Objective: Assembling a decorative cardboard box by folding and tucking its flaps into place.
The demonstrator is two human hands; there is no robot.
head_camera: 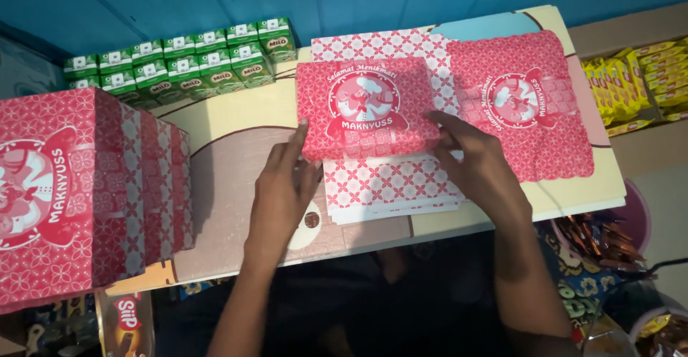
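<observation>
At the far left of the frame, a stack of assembled red patterned boxes (79,192) stands on the edge of the low table (229,163), reaching from the middle left down toward the lower left corner. Behind it, in the upper left, rows of small green drink cartons (179,60) sit against the blue wall. Below the table edge, at the lower left, a brown snack packet (129,325) shows in shadow.

Just left of centre, my left hand (283,189) lies flat on the table, fingers stretched out and unclenched, the fingertips touching the lower left corner of the folded red box (365,106). That box sits at upper centre, on top of a pile of flat red-and-white patterned box sheets (390,185) that sticks out below it toward the near table edge.

Right of centre, my right hand (476,163) presses on the box's right edge, fingers spread and loosely curved; nothing is clasped in it. Beyond it, in the upper right of the table, another flat red printed sheet (523,106) lies spread out, touching the pile.

At the far right, yellow snack packs (634,85) fill a cardboard tray, and dark wrapped sweets (598,239) sit in a pink bowl at the lower right.
</observation>
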